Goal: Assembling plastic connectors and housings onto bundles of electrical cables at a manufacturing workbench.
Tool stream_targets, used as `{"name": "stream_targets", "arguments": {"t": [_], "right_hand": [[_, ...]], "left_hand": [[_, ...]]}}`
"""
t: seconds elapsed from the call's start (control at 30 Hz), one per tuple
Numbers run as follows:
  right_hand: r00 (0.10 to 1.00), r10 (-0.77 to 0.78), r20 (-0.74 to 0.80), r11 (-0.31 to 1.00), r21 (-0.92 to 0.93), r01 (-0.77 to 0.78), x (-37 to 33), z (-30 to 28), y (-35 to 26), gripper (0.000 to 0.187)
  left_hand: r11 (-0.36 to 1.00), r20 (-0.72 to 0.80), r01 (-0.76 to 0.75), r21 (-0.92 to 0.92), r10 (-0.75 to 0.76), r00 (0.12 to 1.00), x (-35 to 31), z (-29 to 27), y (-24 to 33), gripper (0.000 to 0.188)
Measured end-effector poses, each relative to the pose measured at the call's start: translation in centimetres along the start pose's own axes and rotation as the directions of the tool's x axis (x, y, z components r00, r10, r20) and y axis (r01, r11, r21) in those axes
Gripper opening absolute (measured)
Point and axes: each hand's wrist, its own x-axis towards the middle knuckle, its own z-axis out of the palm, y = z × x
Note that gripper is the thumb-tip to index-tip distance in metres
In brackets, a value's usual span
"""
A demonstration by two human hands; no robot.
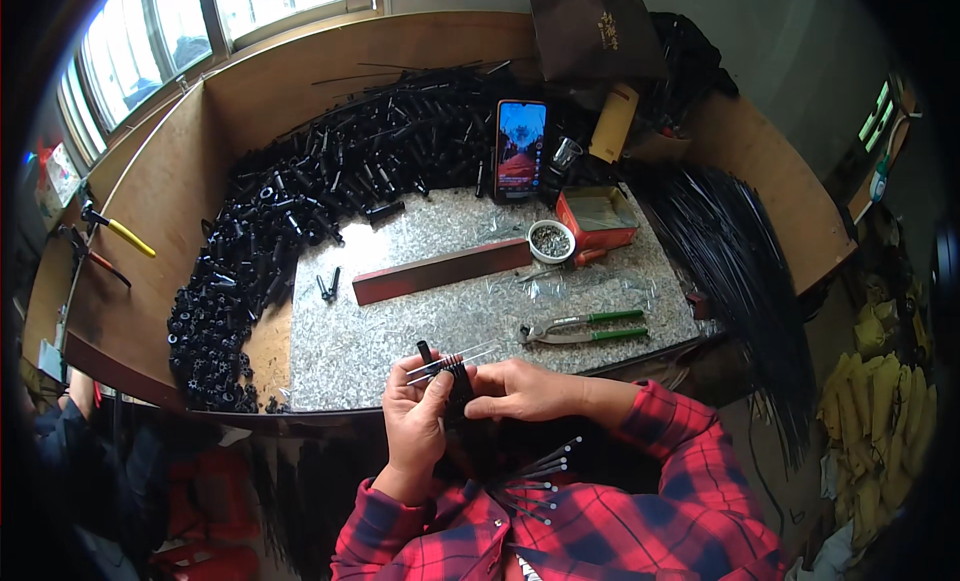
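Two hands, left (412,426) and right (530,391); between them, several thin metal rods (424,367), exact number unclear. On the surface (400,321): one smartphone (520,146), one red-brown bar (440,272), one white tub (551,261), one red box (606,240), one pair of green-handled pincers (590,327), two separate black tubes (334,281). One yellow-handled hammer (130,239). Heaped black tubes, too many to count.

Lit by daylight from the tan-framed glass window (130,51), overexposed there; glaring white near the far left corner of the speckled grey stone worktop (335,356). Dim beneath its near edge, bent toward the black fisheye rim, fairly sharp at centre.
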Motion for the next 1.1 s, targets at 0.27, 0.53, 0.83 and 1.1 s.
{"name": "stream_targets", "arguments": {"t": [0.27, 0.53, 0.83, 1.1], "right_hand": [[0.975, -0.152, -0.165, 0.974, 0.144, 0.177, 1.0, 2.3, 2.0, 0.026], [0.98, -0.099, -0.171, 0.985, 0.124, 0.122, 1.0, 2.6, 2.1, 0.024], [0.966, -0.141, -0.217, 0.984, 0.08, 0.162, 1.2, 2.9, 2.5, 0.024], [0.971, -0.152, -0.184, 0.986, 0.046, 0.163, 0.8, 2.8, 1.8, 0.024]], "left_hand": [[0.999, 0.017, -0.019, -0.026, 0.019, 1.0, 0.0, 0.4, 0.2, 0.025], [0.999, -0.003, -0.023, -0.028, 0.022, 1.0, -0.1, 0.1, 0.1, 0.026], [0.991, -0.062, -0.106, 0.083, 0.112, 0.992, -0.4, -0.2, 0.0, 0.028], [0.945, -0.03, -0.127, 0.302, 0.142, 0.989, -0.6, -0.8, 1.1, 0.029]]}}
